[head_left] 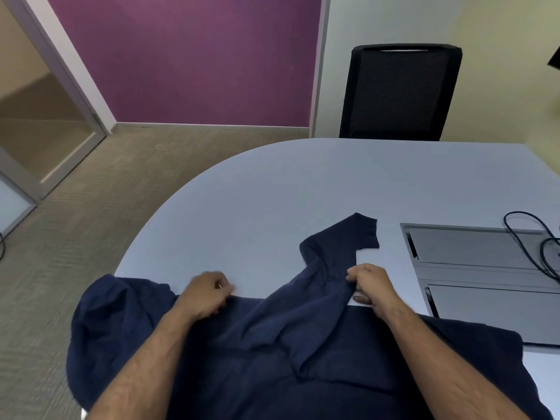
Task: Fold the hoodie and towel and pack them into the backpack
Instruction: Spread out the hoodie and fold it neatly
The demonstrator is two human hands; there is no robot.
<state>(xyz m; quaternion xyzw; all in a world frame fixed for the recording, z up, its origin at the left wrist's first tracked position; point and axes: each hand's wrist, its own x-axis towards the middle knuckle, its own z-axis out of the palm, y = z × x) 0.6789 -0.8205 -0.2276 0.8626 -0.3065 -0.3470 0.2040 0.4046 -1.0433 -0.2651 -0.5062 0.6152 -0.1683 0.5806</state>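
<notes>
Now hoodie [272, 344] sleeve [342, 247] extends beyond right hand [371, 286] grip

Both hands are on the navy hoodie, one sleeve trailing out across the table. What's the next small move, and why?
Probably draw the sleeve inward with the right hand, which already pinches it, and lay it across the hoodie body. The left hand grips the edge.

Hoodie [272, 353] spread across the lower part of the frame on the surface [272, 192], its left portion hanging past the surface's rounded edge. One sleeve [342, 241] stretched up toward centre frame. Left hand [206, 294] resting at the hoodie's upper edge, right hand [371, 286] gripping the sleeve's base. Recessed panel [485, 268] set at right, cables [533, 241] lying over it. Chair [400, 92] behind the surface, upper right.
</notes>
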